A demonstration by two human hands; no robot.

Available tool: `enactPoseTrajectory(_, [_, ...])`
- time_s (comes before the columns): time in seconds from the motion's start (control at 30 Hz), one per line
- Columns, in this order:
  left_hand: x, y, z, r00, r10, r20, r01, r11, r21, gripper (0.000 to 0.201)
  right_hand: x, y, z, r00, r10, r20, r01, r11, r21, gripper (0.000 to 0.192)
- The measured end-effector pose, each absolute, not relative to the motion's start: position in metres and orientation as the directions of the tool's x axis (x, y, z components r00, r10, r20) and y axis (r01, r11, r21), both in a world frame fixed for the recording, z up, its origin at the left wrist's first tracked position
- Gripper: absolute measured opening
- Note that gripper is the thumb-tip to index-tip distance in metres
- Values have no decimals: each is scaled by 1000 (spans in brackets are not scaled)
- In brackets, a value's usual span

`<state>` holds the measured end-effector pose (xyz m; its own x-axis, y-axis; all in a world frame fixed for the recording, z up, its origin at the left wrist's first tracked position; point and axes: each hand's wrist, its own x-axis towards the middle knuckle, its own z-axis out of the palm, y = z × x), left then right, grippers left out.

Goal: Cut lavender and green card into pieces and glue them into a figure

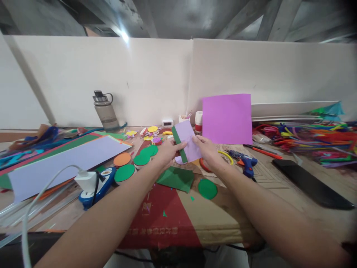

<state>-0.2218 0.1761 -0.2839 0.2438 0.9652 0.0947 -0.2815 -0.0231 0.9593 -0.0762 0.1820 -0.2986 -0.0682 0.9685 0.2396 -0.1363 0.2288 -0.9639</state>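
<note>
A small lilac sheet (187,134) with a dark green strip (178,143) along its left side is held up above the table. My left hand (168,152) pinches it at the green strip, thumb on the front. On the right edge, my right hand (208,149) grips the lilac part between thumb and fingers. Whether the two colours are joined or just overlap, I cannot tell. Below them lies a dark green sheet (177,178). Green discs (207,189) lie to the right and left of it, with an orange disc (122,159) farther left.
A blue glue gun (247,162), a red-handled cutter (262,152) and a black phone (312,182) lie right. Purple board (227,119) leans on the wall. At left are a power strip (96,190), large coloured sheets (72,160) and a bottle (105,111). Pipe cleaners (315,139) heap far right.
</note>
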Motion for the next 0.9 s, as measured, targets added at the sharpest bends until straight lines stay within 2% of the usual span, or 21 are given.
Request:
enactPoseTrajectory(0.07, [-225,178,-284,191,976,107,-284,-49,957,52,-75,181,-298,-84,968,234,-164,219,-962,48])
enactPoseTrajectory(0.17, [-232,182,-283,108,986,127,-281,-92,955,49,-72,183,-298,-108,975,194,-104,183,-978,53])
enactPoseTrajectory(0.33, [-233,182,-283,85,987,138,-295,-107,949,48,-73,180,-294,-137,968,209,9,212,-977,37])
enactPoseTrajectory(0.53, [-232,183,-284,139,980,142,-318,-92,944,46,-76,177,-295,-105,963,246,56,253,-966,31])
enactPoseTrajectory(0.6, [-233,185,-287,126,983,136,-293,-94,951,45,-75,178,-297,-104,953,283,124,295,-947,27])
enactPoseTrajectory(0.7, [-235,189,-291,80,986,148,-288,-119,950,44,-75,175,-293,-56,894,444,334,436,-836,26])
enactPoseTrajectory(0.8, [-239,192,-294,36,986,162,-300,-144,943,41,-80,152,-277,-34,777,628,482,564,-671,35])
enactPoseTrajectory(0.83, [-242,194,-295,16,987,160,-286,-149,946,39,-84,138,-269,-84,751,654,474,608,-637,36])
enactPoseTrajectory(0.9, [-247,196,-295,-23,987,157,-229,-158,961,36,-95,103,-251,-288,703,650,385,707,-594,43])
